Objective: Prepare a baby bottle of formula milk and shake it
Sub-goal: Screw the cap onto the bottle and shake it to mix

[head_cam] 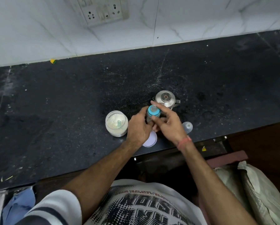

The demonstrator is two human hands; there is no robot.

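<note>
I see the small baby bottle with the blue screw collar and clear teat (153,113) upright on the dark speckled stone tabletop (71,98), near its front edge. My left hand (138,127) is wrapped around the bottle body from the left, closed on it. My right hand (167,122) is over the top from the right, thumb and fingertips on the blue collar, other fingers spread; it grips the collar. The bottle's contents are mostly hidden by both hands, so I can't tell the fill level.

Just left of the left hand stands the open clear round jar of white formula powder (116,123), with a pale green scoop (119,123) stuck in the powder. The flat round lilac lid (150,138) lies on the tabletop under the left wrist, partly covered, touching or nearly touching the front edge. Behind the bottle sits the small steel kettle with a knobbed lid (165,99), its spout pointing right. The clear dome-shaped bottle cap (187,127) lies on its side just right of the right hand.

A reddish thread band (184,142) is on the right wrist. White marble-look tiled wall (38,30) behind, with a dirty white socket panel (102,10). A grey sack (256,192) is at lower right, below the tabletop.
</note>
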